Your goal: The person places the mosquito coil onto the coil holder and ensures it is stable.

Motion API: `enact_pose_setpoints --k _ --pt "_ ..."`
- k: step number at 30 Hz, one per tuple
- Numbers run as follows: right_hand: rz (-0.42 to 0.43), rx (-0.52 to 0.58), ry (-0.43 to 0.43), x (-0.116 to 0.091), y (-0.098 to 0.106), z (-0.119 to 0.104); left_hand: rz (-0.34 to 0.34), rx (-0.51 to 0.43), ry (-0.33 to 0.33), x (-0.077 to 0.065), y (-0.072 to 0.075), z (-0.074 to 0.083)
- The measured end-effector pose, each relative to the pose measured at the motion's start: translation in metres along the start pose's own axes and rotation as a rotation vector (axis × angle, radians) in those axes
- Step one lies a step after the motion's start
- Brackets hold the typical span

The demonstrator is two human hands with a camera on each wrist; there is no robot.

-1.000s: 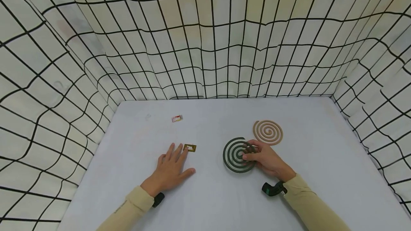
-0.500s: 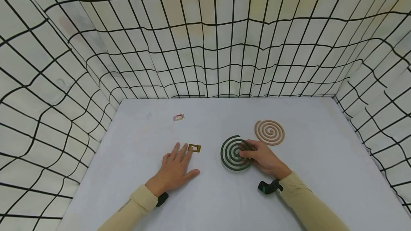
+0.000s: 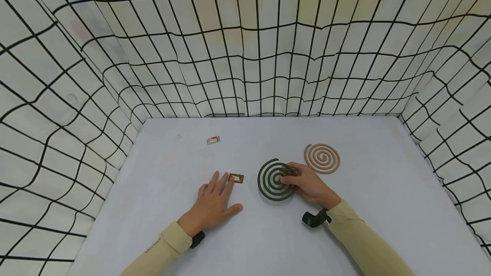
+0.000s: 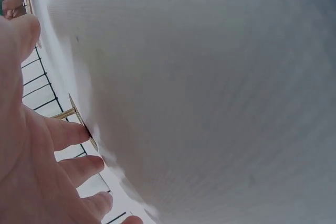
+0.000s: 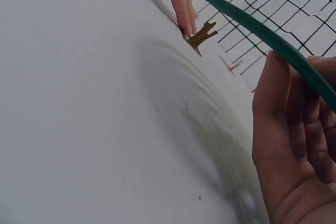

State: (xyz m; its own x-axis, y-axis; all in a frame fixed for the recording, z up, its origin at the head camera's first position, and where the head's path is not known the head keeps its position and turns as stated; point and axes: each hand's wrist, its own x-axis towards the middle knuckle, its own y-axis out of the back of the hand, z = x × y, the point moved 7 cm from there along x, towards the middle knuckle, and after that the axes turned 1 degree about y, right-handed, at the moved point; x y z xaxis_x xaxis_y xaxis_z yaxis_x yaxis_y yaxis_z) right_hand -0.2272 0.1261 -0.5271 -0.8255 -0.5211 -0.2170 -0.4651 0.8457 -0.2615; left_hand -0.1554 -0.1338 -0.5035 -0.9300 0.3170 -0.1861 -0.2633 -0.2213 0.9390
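Observation:
A green mosquito coil (image 3: 276, 178) is held between the thumb and fingers of my right hand (image 3: 315, 188). It is raised and tilted above the white table, its shadow falling below in the right wrist view, where the coil's edge (image 5: 262, 33) shows as a thin green band. Just left of it lies a small brass-coloured metal coil stand (image 3: 241, 179), with a forked tab (image 5: 202, 33) bent upright. My left hand (image 3: 211, 208) rests flat with its fingers spread, the index fingertip on the stand's left edge.
A tan mosquito coil (image 3: 322, 156) lies flat behind my right hand. Farther back on the left is a second small stand (image 3: 212, 138), red and white. Black netting (image 3: 260, 76) over white walls encloses the table (image 3: 268, 242) at the back and sides.
My right hand has carried the green coil left, closer to the brass-coloured stand. The view shifted slightly at first; my left hand and the stand have slid slightly right.

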Motion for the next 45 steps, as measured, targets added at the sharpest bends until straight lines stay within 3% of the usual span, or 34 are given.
enact_pose_setpoints --k 32,45 --pt "-0.021 0.017 -0.018 0.03 -0.024 -0.005 0.043 -0.005 -0.055 -0.006 0.0 0.004" --pt "-0.013 0.061 -0.073 0.039 -0.033 -0.007 0.0 0.024 -0.057 -0.003 -0.003 0.011"
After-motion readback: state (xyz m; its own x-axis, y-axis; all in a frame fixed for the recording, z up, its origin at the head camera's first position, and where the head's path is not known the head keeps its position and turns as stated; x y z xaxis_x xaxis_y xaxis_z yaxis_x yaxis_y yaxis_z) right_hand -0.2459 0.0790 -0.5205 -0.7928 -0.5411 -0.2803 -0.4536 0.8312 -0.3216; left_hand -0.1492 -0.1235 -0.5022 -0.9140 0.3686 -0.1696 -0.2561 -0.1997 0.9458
